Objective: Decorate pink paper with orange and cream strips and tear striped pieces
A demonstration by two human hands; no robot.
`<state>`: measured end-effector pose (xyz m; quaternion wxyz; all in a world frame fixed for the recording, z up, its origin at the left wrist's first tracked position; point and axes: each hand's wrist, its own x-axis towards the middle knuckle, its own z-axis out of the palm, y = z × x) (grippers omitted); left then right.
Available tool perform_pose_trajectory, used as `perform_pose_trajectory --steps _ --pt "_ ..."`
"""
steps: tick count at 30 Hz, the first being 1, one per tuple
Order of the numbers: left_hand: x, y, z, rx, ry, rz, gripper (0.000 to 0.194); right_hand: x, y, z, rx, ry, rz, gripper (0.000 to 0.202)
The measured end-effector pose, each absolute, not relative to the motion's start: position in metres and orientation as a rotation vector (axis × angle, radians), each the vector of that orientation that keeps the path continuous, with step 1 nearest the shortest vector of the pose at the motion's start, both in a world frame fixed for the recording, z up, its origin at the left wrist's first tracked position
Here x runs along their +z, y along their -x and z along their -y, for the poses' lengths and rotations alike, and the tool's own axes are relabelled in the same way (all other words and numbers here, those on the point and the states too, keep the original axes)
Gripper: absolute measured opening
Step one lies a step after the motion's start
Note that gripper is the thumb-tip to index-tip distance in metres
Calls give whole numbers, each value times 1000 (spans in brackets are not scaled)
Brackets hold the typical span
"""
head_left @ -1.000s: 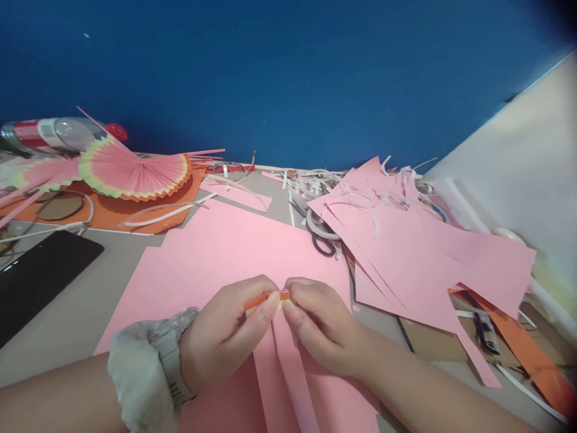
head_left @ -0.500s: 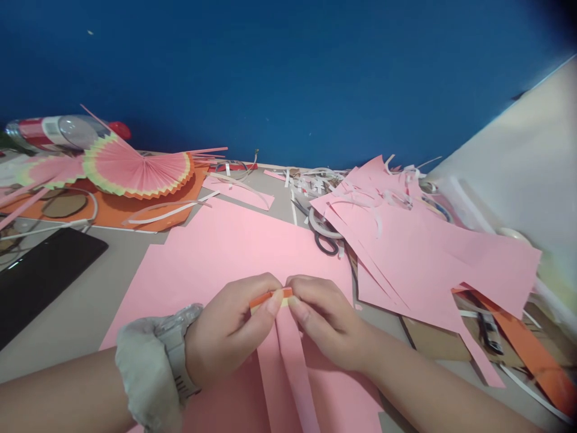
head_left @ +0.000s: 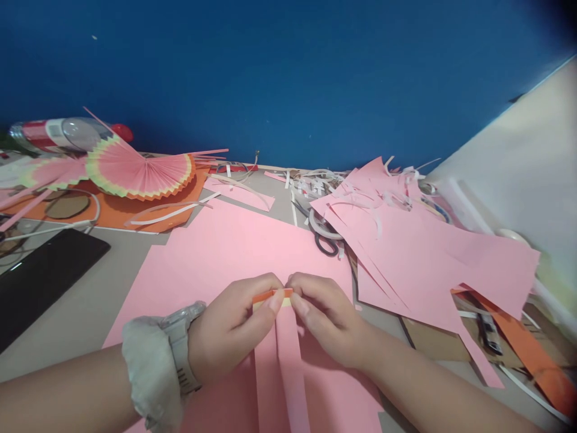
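Observation:
Between my two hands is a pleated pink paper strip (head_left: pixel 288 361) with an orange and pale yellow band at its far end. My left hand (head_left: pixel 238 319) pinches the left side of that end, thumb on top and fingers curled behind. On the right side my right hand (head_left: pixel 329 319) pinches the same end in the same way, thumb tip close to the left one. The strip's folds run down toward me, over a large pink paper sheet (head_left: pixel 234 246). Fingertips behind the paper are hidden.
A finished-looking folded pink fan (head_left: pixel 144 174) lies back left, near a plastic bottle (head_left: pixel 76 133). A black phone (head_left: pixel 49 276) rests at left. Pink paper sheets (head_left: pixel 433 258) pile up at right, beside scissors (head_left: pixel 325 242), white paper scraps (head_left: pixel 315 180) and an orange strip (head_left: pixel 518 343).
Both hands keep their pinch on the pleated paper. My left wrist has shifted slightly right, and the paper's lower end has swung a little to the left.

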<state>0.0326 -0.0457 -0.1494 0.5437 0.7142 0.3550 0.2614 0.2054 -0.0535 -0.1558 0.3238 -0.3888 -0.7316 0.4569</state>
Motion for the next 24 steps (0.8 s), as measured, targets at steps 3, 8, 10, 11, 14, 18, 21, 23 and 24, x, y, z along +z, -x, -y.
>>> perform_pose_trajectory --steps 3,8,10,11,14,18,21,23,24 --pt "-150 -33 44 608 -1679 -847 27 -154 -204 52 1320 1091 1848 32" --pt "-151 -35 42 610 -1664 -866 27 -152 -202 49 1368 1152 1791 35" --pt "-151 -34 42 624 -1658 -864 28 -152 -202 49 1401 1123 1758 35" --pt "-151 -34 42 626 -1654 -867 28 -152 -203 49 1420 1109 1748 36" --pt "-152 -33 43 624 -1658 -880 27 -153 -204 49 1432 1104 1771 34" --pt "-153 -33 43 618 -1661 -880 26 -155 -204 51 1398 1132 1812 30" --pt "-153 -33 43 618 -1651 -874 27 -156 -203 52 1362 1114 1825 28" --pt "-153 -32 44 624 -1657 -874 27 -156 -204 52 1337 1113 1838 28" --pt "-153 -32 44 624 -1662 -871 27 -155 -204 52 1328 1113 1843 29"
